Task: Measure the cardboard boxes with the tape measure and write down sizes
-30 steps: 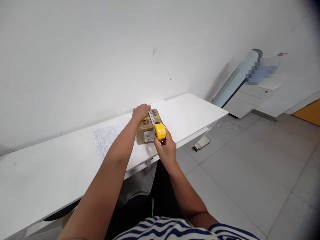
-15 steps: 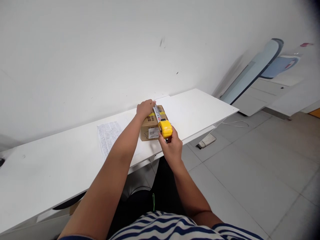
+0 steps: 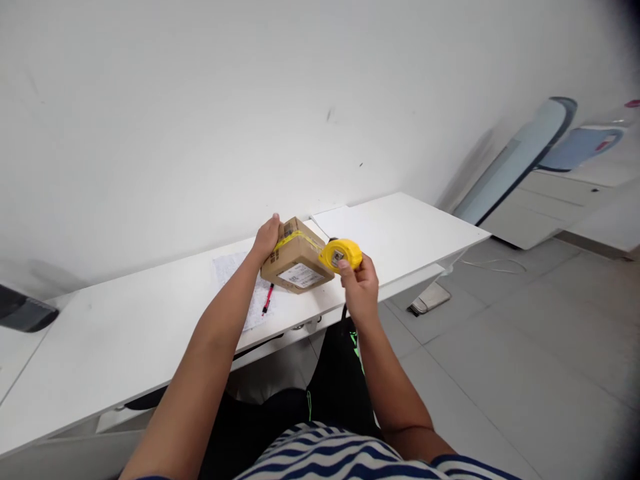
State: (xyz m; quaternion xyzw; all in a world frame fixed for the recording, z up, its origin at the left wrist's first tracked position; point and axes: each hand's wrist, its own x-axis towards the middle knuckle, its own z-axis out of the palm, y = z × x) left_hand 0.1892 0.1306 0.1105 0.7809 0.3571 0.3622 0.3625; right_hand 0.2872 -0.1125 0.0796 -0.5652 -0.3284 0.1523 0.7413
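Observation:
My left hand (image 3: 267, 237) grips the far left side of a small cardboard box (image 3: 296, 261), which is tilted up off the white table (image 3: 125, 320) so that its labelled face shows. Yellow tape runs across the box. My right hand (image 3: 359, 283) is closed on a yellow tape measure (image 3: 341, 253), held beside the box's right corner. No blade shows out of the tape measure. A red and black pen (image 3: 267, 299) lies on a printed sheet (image 3: 235, 267) just under the box.
The table runs along a white wall. A white sheet (image 3: 333, 217) lies behind the box. A dark object (image 3: 23, 310) sits at the table's far left. On the tiled floor right of the table lie a flat grey device (image 3: 429, 298) and leaning panels (image 3: 515, 163).
The blade that lay stretched over the box top is gone from view. My left hand has tipped the box up off the table, uncovering the pen. My right hand moved the tape measure off the box.

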